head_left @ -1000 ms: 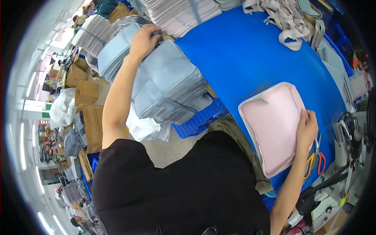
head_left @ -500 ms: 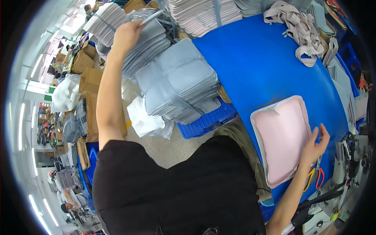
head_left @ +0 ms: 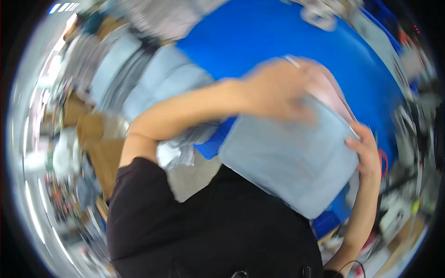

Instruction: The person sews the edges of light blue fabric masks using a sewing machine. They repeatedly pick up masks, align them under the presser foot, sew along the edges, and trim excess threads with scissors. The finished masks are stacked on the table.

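A grey-blue rounded rectangular padded panel (head_left: 287, 157) lies tilted in front of my body, over the near edge of the blue table. My right hand (head_left: 364, 147) pinches its right edge, thumb on the face. Across its upper part reaches my left hand (head_left: 282, 90), smeared by motion, so its fingers cannot be made out. Behind the grey panel, a pink padded panel (head_left: 331, 90) shows only in part, along the far right side. A thin whitish edge shows at my left hand; what it belongs to is unclear.
The blue tabletop (head_left: 259, 32) spreads beyond the panels. Stacks of grey-blue panels (head_left: 162, 74) stand to the left, with cardboard boxes (head_left: 99, 153) farther left. A red scissors handle (head_left: 384, 162) shows beside my right wrist. Pale straps (head_left: 320, 16) lie at the far right.
My left hand has swung from the stacks on the left to the table. The grey-blue panel now covers much of the pink one. My right hand has closed on the grey panel's edge.
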Action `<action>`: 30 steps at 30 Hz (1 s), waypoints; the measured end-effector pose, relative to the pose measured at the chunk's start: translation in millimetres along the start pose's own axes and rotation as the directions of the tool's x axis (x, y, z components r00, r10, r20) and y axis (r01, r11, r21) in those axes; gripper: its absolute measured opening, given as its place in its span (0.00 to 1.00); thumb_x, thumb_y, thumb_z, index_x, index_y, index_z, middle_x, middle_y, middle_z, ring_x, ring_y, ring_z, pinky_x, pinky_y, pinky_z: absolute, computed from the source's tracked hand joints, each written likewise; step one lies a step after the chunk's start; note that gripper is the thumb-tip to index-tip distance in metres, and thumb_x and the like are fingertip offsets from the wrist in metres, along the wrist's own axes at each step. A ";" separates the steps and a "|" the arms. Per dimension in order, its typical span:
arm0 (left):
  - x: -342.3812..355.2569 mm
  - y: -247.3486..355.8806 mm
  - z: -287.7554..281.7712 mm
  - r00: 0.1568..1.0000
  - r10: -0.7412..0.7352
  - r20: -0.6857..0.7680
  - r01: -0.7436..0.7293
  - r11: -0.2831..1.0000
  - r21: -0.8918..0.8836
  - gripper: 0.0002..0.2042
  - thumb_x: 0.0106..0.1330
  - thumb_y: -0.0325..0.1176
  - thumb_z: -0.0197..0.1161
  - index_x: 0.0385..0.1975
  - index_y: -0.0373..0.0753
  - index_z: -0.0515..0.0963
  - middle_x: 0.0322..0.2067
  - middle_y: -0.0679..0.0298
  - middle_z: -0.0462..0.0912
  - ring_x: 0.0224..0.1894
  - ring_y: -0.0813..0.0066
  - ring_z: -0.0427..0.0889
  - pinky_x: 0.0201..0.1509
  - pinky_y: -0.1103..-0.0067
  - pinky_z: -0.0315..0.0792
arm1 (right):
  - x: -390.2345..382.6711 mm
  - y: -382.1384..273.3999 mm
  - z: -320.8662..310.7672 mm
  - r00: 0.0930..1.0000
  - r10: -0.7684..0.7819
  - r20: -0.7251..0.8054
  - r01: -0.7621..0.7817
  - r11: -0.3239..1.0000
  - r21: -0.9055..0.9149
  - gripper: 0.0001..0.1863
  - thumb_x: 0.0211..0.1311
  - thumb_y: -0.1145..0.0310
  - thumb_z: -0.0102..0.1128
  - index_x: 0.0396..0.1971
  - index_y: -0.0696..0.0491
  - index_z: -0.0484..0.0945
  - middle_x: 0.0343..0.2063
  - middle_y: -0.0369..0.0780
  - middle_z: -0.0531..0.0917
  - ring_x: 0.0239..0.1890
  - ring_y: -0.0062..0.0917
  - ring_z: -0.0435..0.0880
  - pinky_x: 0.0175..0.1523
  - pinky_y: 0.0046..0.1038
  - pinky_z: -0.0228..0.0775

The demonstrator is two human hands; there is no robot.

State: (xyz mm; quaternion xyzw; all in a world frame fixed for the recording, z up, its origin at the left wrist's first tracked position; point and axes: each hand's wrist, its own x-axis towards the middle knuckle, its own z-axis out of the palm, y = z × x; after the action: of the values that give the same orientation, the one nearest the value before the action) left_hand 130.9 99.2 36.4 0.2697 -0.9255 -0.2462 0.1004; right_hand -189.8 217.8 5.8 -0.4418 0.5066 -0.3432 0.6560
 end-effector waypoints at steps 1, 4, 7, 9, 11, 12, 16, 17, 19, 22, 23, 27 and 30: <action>9.2 -20.3 -1.4 0.982 0.078 -0.169 -0.059 0.992 0.112 0.24 0.67 0.50 0.70 0.51 0.35 0.84 0.52 0.49 0.84 0.52 0.52 0.83 0.55 0.65 0.77 | -9.5 -1.0 -6.4 1.000 0.013 -0.013 -0.014 0.999 -0.052 0.18 0.58 0.64 0.75 0.45 0.58 0.85 0.37 0.34 0.87 0.40 0.17 0.83 0.47 0.22 0.75; 34.0 -45.1 -2.9 0.860 -0.199 0.470 0.442 0.750 -0.492 0.19 0.71 0.50 0.68 0.39 0.36 0.89 0.28 0.67 0.87 0.28 0.80 0.83 0.25 0.79 0.71 | -27.8 -10.4 -25.0 0.985 0.134 0.110 -0.111 0.974 -0.195 0.17 0.56 0.66 0.73 0.43 0.59 0.85 0.37 0.31 0.87 0.38 0.14 0.82 0.46 0.21 0.74; 52.2 -35.2 12.7 0.798 -0.187 0.572 0.560 0.581 -0.591 0.18 0.69 0.48 0.71 0.37 0.36 0.89 0.25 0.69 0.86 0.23 0.83 0.80 0.21 0.83 0.67 | -25.1 3.6 -40.2 0.967 0.158 0.201 -0.116 0.971 -0.207 0.20 0.54 0.69 0.70 0.47 0.61 0.85 0.39 0.34 0.88 0.40 0.14 0.83 0.46 0.20 0.75; 63.2 -37.0 15.2 0.798 -0.184 0.574 0.563 0.566 -0.602 0.17 0.67 0.47 0.73 0.34 0.36 0.90 0.23 0.68 0.85 0.21 0.83 0.79 0.19 0.84 0.67 | -25.2 -0.9 -37.2 0.959 0.178 0.222 -0.178 0.984 -0.020 0.24 0.51 0.70 0.71 0.50 0.62 0.84 0.41 0.36 0.89 0.42 0.15 0.85 0.48 0.19 0.76; 77.1 -42.5 15.5 0.829 -0.185 0.528 0.512 0.629 -0.585 0.17 0.66 0.47 0.75 0.32 0.36 0.90 0.22 0.67 0.85 0.20 0.83 0.79 0.19 0.84 0.67 | -27.5 -6.3 -39.0 0.951 0.130 0.281 -0.190 0.961 0.201 0.26 0.51 0.71 0.69 0.52 0.63 0.84 0.43 0.37 0.89 0.43 0.16 0.86 0.49 0.18 0.77; 82.3 -40.1 13.0 0.849 -0.179 0.498 0.479 0.660 -0.579 0.18 0.65 0.48 0.76 0.30 0.36 0.90 0.22 0.67 0.85 0.21 0.83 0.79 0.19 0.84 0.67 | -29.0 -8.4 -41.3 0.946 0.070 0.318 -0.179 0.927 0.329 0.26 0.53 0.70 0.67 0.53 0.63 0.84 0.44 0.38 0.89 0.43 0.17 0.86 0.49 0.17 0.77; 98.0 -29.9 9.2 0.869 -0.111 0.482 0.395 0.742 -0.542 0.17 0.69 0.45 0.72 0.31 0.34 0.89 0.20 0.70 0.82 0.18 0.85 0.75 0.18 0.85 0.65 | -13.4 5.1 -43.3 0.988 0.101 0.118 -0.098 0.995 -0.036 0.14 0.62 0.62 0.69 0.38 0.58 0.89 0.34 0.32 0.87 0.31 0.17 0.82 0.37 0.24 0.72; 102.0 -28.0 6.8 0.864 -0.107 0.492 0.393 0.754 -0.527 0.17 0.70 0.45 0.72 0.32 0.34 0.89 0.21 0.70 0.83 0.19 0.85 0.75 0.19 0.85 0.66 | -8.2 7.6 -45.2 0.990 0.104 0.093 -0.089 0.985 -0.149 0.14 0.63 0.61 0.70 0.35 0.58 0.88 0.32 0.32 0.86 0.30 0.17 0.80 0.35 0.25 0.70; 107.6 -31.5 5.4 0.866 -0.089 0.492 0.357 0.798 -0.485 0.15 0.71 0.42 0.70 0.34 0.34 0.89 0.25 0.70 0.84 0.22 0.83 0.78 0.22 0.83 0.70 | -0.3 10.2 -47.5 0.993 0.101 0.058 -0.081 0.957 -0.278 0.17 0.66 0.58 0.71 0.28 0.58 0.87 0.30 0.32 0.84 0.29 0.17 0.77 0.33 0.25 0.65; 120.5 -50.9 12.2 0.960 0.076 0.268 0.003 0.959 -0.285 0.13 0.73 0.38 0.68 0.37 0.34 0.90 0.32 0.67 0.87 0.30 0.77 0.82 0.32 0.78 0.76 | 5.8 11.7 -39.2 0.976 -0.175 -0.128 0.081 0.842 -0.533 0.17 0.64 0.56 0.73 0.28 0.56 0.88 0.29 0.35 0.84 0.28 0.23 0.78 0.34 0.29 0.68; 126.6 -53.3 17.7 0.963 0.253 0.091 -0.247 0.966 -0.076 0.11 0.73 0.37 0.68 0.38 0.34 0.90 0.34 0.65 0.88 0.32 0.76 0.83 0.36 0.76 0.78 | 7.5 15.7 -34.2 0.930 -0.315 -0.187 0.126 0.755 -0.643 0.16 0.63 0.56 0.74 0.29 0.55 0.90 0.28 0.36 0.84 0.28 0.25 0.79 0.35 0.31 0.70; 145.4 -77.7 42.6 0.900 0.428 -0.081 -0.411 0.896 0.166 0.09 0.71 0.35 0.69 0.39 0.36 0.90 0.38 0.60 0.90 0.38 0.70 0.86 0.46 0.72 0.79 | 33.8 41.4 -37.2 0.712 -0.667 -0.218 0.148 0.446 -0.883 0.16 0.62 0.54 0.74 0.32 0.54 0.91 0.36 0.41 0.86 0.37 0.35 0.83 0.43 0.35 0.76; 147.3 -72.5 40.2 0.994 0.079 0.074 -0.073 0.994 -0.081 0.08 0.68 0.35 0.70 0.37 0.37 0.90 0.38 0.59 0.90 0.39 0.70 0.88 0.47 0.75 0.80 | 36.5 41.0 -38.1 0.780 -0.539 -0.318 0.101 0.610 -0.786 0.15 0.62 0.56 0.74 0.34 0.53 0.91 0.41 0.41 0.87 0.40 0.37 0.85 0.47 0.37 0.77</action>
State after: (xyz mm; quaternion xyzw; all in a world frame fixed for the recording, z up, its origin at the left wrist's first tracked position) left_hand 27.8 -18.7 -27.3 0.2202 -0.9281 -0.2882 0.0843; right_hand -217.4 191.6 -49.1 -0.6407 0.6669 -0.3346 0.1810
